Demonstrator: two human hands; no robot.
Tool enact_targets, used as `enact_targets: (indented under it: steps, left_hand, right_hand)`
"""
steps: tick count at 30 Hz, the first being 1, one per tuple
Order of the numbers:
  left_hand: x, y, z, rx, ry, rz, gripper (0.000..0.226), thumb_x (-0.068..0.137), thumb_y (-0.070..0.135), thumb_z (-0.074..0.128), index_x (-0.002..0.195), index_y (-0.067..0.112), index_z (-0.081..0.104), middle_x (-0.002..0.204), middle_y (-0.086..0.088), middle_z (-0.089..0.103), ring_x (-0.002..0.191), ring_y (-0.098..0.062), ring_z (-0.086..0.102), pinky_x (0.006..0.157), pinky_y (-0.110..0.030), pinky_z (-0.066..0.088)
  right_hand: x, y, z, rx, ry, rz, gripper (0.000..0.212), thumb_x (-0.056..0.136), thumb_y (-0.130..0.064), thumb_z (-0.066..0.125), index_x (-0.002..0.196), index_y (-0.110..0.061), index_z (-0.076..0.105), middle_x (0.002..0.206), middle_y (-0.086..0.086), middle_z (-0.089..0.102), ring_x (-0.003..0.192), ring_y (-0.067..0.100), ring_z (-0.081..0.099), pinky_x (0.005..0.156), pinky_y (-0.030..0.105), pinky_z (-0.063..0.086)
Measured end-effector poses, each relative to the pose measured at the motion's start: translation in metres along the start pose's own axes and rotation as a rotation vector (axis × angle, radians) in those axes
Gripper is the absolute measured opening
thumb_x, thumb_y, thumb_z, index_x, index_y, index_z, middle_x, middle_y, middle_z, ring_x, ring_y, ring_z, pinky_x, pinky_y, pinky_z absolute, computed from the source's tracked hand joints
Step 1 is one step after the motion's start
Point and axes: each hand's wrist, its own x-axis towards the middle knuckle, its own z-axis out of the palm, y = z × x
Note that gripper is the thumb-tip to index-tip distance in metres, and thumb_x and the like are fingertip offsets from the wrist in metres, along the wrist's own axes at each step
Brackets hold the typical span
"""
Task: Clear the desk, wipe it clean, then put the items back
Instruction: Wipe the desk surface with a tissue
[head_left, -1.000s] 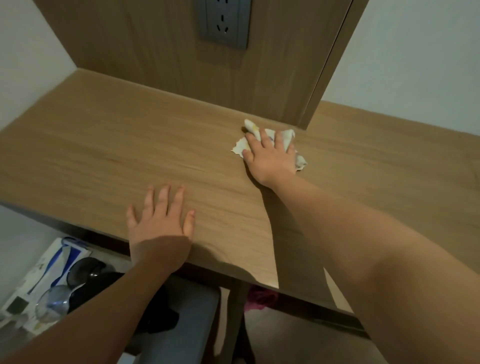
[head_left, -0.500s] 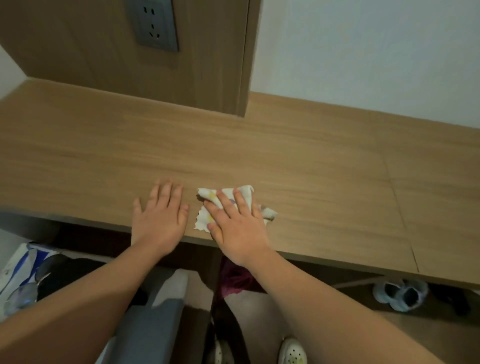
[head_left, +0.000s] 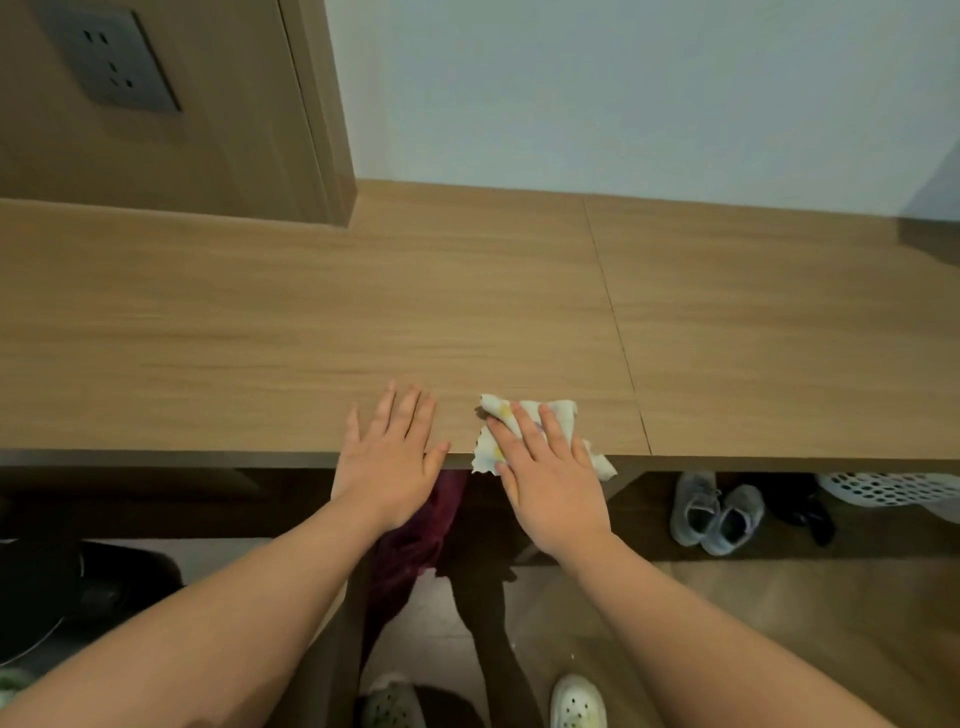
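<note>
Right hand (head_left: 550, 483), fingers straight, pressing a crumpled white cloth (head_left: 524, 434) flat at the desk's (head_left: 260, 338) front edge, the cloth partly overhanging it, just right of the empty left hand (head_left: 389, 462), which rests flat with fingers extended, the two hands apart.

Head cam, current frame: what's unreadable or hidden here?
- Cloth: head view, middle covered by the right hand; pattern blurred.
- Desk: both ends cut off by the frame edges.
- White basket: top hidden by the desk's front edge, right side cut off; contents unseen.
- Dark red fabric: partly behind the left hand and forearm; unidentifiable.
</note>
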Motion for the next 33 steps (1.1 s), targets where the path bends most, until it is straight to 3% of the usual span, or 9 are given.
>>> enact_targets:
  steps: [7,11,13,16,19,22,25,29,33]
  left_hand:
    - [-0.001,0.080,0.010,0.017,0.039,0.010,0.060,0.098,0.049,0.006,0.149,0.023,-0.012,0.157,0.003,-0.015,0.143,-0.018,-0.020,0.117,-0.046,-0.003]
    - [-0.001,0.142,0.019,0.001,0.053,0.077,0.079,0.077,0.059,-0.019,0.148,0.026,-0.011,0.157,0.005,-0.013,0.139,-0.013,-0.024,0.114,-0.043,-0.008]
    - [0.000,0.167,0.019,-0.021,0.036,0.123,0.084,0.071,0.058,-0.022,0.149,0.029,-0.009,0.157,0.007,-0.011,0.136,-0.009,-0.024,0.114,-0.041,-0.008]
    - [0.006,0.196,0.012,-0.053,0.063,0.152,0.080,0.076,0.058,-0.017,0.150,0.029,-0.004,0.158,0.007,-0.006,0.143,-0.012,-0.015,0.116,-0.039,-0.005]
    - [0.012,0.212,0.009,-0.029,0.045,0.104,0.064,0.092,0.053,-0.002,0.150,0.026,-0.005,0.158,0.005,-0.008,0.144,-0.014,-0.013,0.116,-0.040,-0.005]
    - [0.016,0.218,0.013,0.011,0.004,0.110,0.068,0.089,0.056,-0.005,0.149,0.026,-0.007,0.158,0.005,-0.010,0.141,-0.013,-0.019,0.113,-0.039,-0.009]
    - [0.024,0.222,0.016,0.027,0.006,0.152,0.083,0.073,0.059,-0.019,0.149,0.026,-0.009,0.157,0.004,-0.012,0.136,-0.012,-0.024,0.109,-0.038,-0.012]
    - [0.038,0.235,0.008,-0.019,-0.016,0.222,0.085,0.073,0.059,-0.019,0.150,0.026,-0.006,0.158,0.005,-0.008,0.142,-0.011,-0.016,0.112,-0.037,-0.009]
    - [0.049,0.246,-0.014,-0.124,0.041,0.213,0.057,0.099,0.048,0.015,0.150,0.024,0.009,0.159,0.005,0.006,0.145,-0.013,-0.003,0.116,-0.037,-0.002]
  right_hand:
    - [-0.041,0.107,0.002,0.006,0.067,0.077,0.050,0.103,-0.032,0.025,0.151,-0.028,0.013,0.160,-0.002,0.002,0.147,0.026,-0.004,0.116,0.045,0.012]
    - [-0.064,0.176,-0.007,-0.002,0.208,0.097,0.038,0.092,-0.025,0.041,0.124,-0.020,0.061,0.130,0.008,0.060,0.125,0.030,0.052,0.091,0.046,0.048]
    - [-0.071,0.207,-0.022,0.034,0.283,0.200,0.044,0.087,-0.027,0.033,0.115,-0.019,0.067,0.103,0.005,0.070,0.100,0.027,0.063,0.076,0.037,0.049]
    - [-0.071,0.229,-0.038,0.089,0.395,0.243,0.041,0.092,-0.026,0.036,0.125,-0.021,0.060,0.106,0.004,0.067,0.103,0.024,0.059,0.082,0.037,0.045]
    - [-0.064,0.218,-0.032,0.082,0.174,-0.041,0.045,0.100,-0.030,0.033,0.145,-0.028,0.031,0.150,0.002,0.034,0.142,0.023,0.022,0.112,0.044,0.026]
    - [-0.063,0.224,-0.024,0.048,0.065,-0.067,0.051,0.101,-0.026,0.036,0.149,-0.032,0.019,0.160,-0.004,0.008,0.147,0.020,0.001,0.117,0.046,0.010]
    - [-0.075,0.261,-0.024,0.070,0.126,0.132,0.049,0.098,-0.023,0.041,0.145,-0.030,0.031,0.157,-0.005,0.020,0.146,0.017,0.010,0.114,0.040,0.021]
    - [-0.084,0.305,-0.048,0.016,0.199,0.411,0.036,0.096,-0.025,0.042,0.130,-0.026,0.053,0.126,-0.002,0.058,0.120,0.018,0.050,0.094,0.033,0.040]
    - [-0.067,0.294,-0.082,0.214,0.403,0.385,0.043,0.091,-0.017,0.049,0.133,-0.024,0.047,0.097,0.000,0.066,0.090,0.022,0.060,0.087,0.037,0.045]
